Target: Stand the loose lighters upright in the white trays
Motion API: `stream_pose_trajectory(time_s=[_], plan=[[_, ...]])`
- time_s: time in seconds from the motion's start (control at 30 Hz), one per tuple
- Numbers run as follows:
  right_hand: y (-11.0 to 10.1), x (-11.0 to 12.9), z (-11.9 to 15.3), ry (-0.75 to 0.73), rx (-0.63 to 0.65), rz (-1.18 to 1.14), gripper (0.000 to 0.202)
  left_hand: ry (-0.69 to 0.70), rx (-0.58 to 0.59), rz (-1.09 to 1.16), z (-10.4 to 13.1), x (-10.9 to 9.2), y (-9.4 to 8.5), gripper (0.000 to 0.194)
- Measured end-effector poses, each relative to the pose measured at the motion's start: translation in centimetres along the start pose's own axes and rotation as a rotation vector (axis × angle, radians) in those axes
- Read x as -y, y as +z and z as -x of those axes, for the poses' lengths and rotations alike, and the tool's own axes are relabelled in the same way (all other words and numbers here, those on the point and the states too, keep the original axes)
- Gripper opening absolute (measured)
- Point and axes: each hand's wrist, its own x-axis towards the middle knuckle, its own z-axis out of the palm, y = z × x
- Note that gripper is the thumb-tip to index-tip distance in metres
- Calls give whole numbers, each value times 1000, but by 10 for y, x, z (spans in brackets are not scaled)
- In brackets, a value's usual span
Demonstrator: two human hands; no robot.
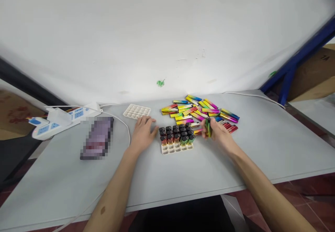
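Observation:
A white holder with rows of holes (178,149) stands on the table in front of me. Several lighters (177,136) stand upright in it, with black tops and red or green see-through bodies; the front row of holes holds none. My left hand (143,131) rests on the table left of the holder, fingers loosely spread and holding nothing. To the holder's right, my right hand (218,132) is closed around a green lighter (207,127) with a dark top, partly hidden by the fingers. Behind both lies a loose pile of shiny, multicoloured metallic lighter sleeves (192,110).
A second white holder (136,111) lies behind my left hand. On the left are a blurred-out phone-like object (98,137) and a power strip (65,120) with plugs and a white cable (123,120). A white wall (167,43) borders the table's back.

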Motion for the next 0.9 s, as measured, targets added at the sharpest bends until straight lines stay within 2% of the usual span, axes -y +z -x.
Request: stream_pose_trajectory(time_s=[0.1, 0.2, 0.3, 0.37, 0.47, 0.63, 0.77, 0.9], plan=[[-7, 27, 20, -54, 96, 331, 32, -1, -2, 6, 0, -1, 0, 29], [-10, 64, 38, -181, 147, 646, 24, -6, -4, 1, 0, -1, 1, 29], [0, 93, 48, -264, 195, 754, 20, -13, -4, 7, 0, 0, 2, 29], [14, 100, 49, -343, 222, 780, 19, -13, -6, 13, 0, 0, 2, 29], [37, 90, 43, -545, 208, 849, 17, -15, -13, 12, 0, 0, 2, 28], [61, 58, 29, -791, 85, 1063, 15, -9, -18, 8, 0, 1, 3, 27], [65, 45, 26, -842, 14, 1227, 14, -3, -14, 10, 1, 0, 3, 27], [64, 41, 24, -875, -41, 1265, 16, -5, -10, 10, 0, -1, 2, 28]])
